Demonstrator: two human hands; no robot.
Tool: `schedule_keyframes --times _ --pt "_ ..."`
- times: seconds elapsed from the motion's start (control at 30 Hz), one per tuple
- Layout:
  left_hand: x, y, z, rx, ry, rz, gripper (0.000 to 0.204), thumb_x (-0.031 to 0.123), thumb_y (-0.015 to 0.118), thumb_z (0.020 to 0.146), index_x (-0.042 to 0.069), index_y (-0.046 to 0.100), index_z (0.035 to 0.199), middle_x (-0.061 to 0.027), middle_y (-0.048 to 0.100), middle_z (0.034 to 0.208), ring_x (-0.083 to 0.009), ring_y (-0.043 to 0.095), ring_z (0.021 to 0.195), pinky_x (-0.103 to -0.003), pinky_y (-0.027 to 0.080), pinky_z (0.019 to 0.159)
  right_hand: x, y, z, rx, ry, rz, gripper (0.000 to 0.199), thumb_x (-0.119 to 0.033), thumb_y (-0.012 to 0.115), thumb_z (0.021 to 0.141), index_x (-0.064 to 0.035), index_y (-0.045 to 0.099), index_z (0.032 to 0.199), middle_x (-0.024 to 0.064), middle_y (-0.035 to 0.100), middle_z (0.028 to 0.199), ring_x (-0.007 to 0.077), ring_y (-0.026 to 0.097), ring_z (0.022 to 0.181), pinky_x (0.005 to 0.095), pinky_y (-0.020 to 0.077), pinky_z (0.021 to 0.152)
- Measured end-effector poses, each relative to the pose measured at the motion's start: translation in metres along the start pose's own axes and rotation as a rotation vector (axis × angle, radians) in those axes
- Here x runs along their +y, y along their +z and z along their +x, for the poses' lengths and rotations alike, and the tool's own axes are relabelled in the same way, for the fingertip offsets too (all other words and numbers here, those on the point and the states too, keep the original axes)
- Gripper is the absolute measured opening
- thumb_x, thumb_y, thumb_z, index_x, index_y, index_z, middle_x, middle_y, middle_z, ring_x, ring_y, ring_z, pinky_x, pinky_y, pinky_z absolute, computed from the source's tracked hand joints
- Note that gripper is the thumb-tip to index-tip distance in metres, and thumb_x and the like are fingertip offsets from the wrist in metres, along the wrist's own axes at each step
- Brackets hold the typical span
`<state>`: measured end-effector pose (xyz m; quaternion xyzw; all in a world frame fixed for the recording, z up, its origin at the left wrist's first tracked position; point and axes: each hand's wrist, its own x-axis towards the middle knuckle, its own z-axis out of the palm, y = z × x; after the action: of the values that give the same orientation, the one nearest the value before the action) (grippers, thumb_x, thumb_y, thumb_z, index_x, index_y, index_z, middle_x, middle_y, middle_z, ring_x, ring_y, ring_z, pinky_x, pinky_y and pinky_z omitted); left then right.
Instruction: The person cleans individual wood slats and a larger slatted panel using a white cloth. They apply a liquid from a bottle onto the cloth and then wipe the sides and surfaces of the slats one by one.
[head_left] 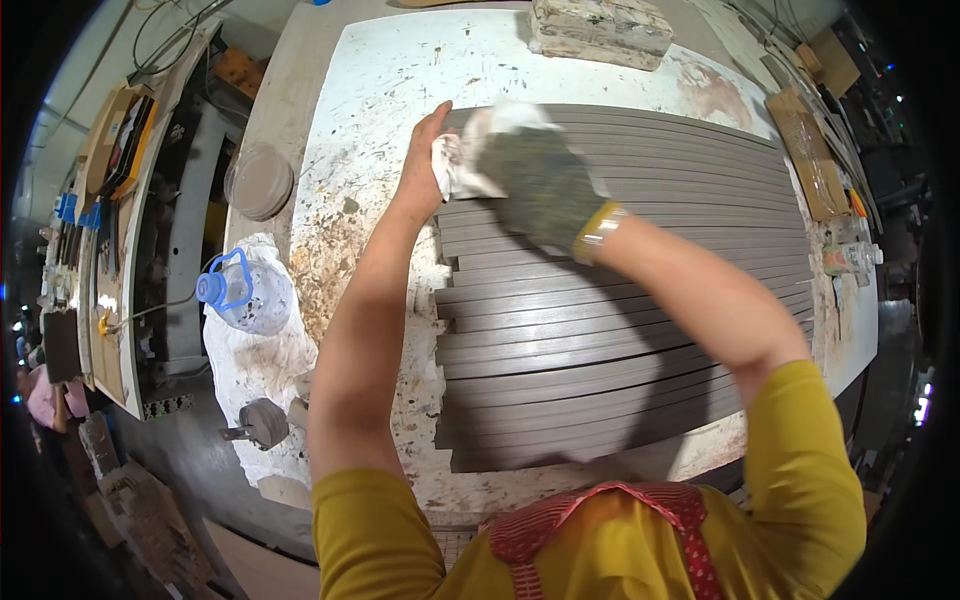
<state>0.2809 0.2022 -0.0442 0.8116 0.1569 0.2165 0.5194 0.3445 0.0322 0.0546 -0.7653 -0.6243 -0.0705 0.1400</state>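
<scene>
Grey wood-grain strips (560, 330) lie side by side in a wide stack on the white worktable. My right hand (545, 185), in a dark green glove with a yellow cuff, presses a crumpled white cloth (475, 160) on the far left part of the strips. It is slightly smeared by motion. My left hand (427, 160) is bare, its fingers stretched out along the left ends of the far strips. Part of the cloth touches it near the thumb.
A paint-stained block (600, 32) sits at the table's far side. To the left are a round clear container (260, 182), a plastic jug (255, 295) with a blue handle and a small round grey pot (264, 423). A clear bottle (850, 258) and cardboard (808, 150) lie right.
</scene>
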Motion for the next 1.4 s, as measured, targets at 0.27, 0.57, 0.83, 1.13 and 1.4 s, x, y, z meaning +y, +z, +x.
schedule_keyframes --times 0.27,0.57,0.83,1.13,1.4 --pt "0.008 -0.007 -0.002 0.013 -0.023 0.010 0.045 0.023 0.040 0.099 0.007 0.037 0.142 -0.0191 0.036 0.140 -0.0310 0.035 0.132 -0.036 0.029 0.110 0.086 -0.032 -0.060 -0.109 0.191 -0.054 0.027 -0.019 0.068 0.081 -0.0052 0.062 0.103 0.0136 0.066 0.087 0.0243 0.064 0.084 0.0363 0.0505 0.073" --pt "0.029 -0.015 -0.006 0.066 0.023 0.778 0.046 0.025 0.044 0.097 0.007 0.041 0.139 -0.0191 0.036 0.143 -0.0350 0.035 0.132 -0.039 0.030 0.109 0.126 -0.104 -0.155 -0.036 0.773 0.711 0.044 -0.044 0.062 0.088 -0.0024 0.065 0.101 0.0097 0.068 0.085 0.0194 0.062 0.076 0.0353 0.0493 0.067" --pt "0.199 0.131 -0.076 -0.243 0.307 0.074 0.060 0.026 0.063 0.088 0.004 0.041 0.139 -0.0214 0.047 0.136 -0.0316 0.041 0.130 -0.041 0.033 0.107 0.043 -0.178 -0.222 0.059 0.274 0.282 0.046 -0.030 0.067 0.084 -0.0054 0.058 0.123 0.0129 0.064 0.112 0.0234 0.060 0.103 0.0355 0.0477 0.088" --pt "0.236 0.194 -0.177 -0.390 0.287 -0.113 0.032 0.032 0.070 0.081 0.002 0.060 0.087 -0.0137 0.058 0.088 -0.0325 0.055 0.086 -0.040 0.044 0.076 0.033 -0.168 -0.386 0.457 1.104 0.899 0.035 -0.013 0.065 0.086 0.0039 0.057 0.116 0.0080 0.065 0.102 0.0146 0.062 0.092 0.0284 0.0504 0.078" --pt "0.259 0.217 -0.177 -0.378 0.236 -0.128 0.025 0.025 0.064 0.089 0.001 0.060 0.091 -0.0100 0.060 0.108 -0.0237 0.059 0.095 -0.036 0.047 0.083 0.023 -0.153 -0.414 0.411 1.019 1.558 0.068 -0.023 0.066 0.085 0.0018 0.035 0.140 0.0132 0.053 0.128 0.0184 0.055 0.111 0.0309 0.0467 0.094"
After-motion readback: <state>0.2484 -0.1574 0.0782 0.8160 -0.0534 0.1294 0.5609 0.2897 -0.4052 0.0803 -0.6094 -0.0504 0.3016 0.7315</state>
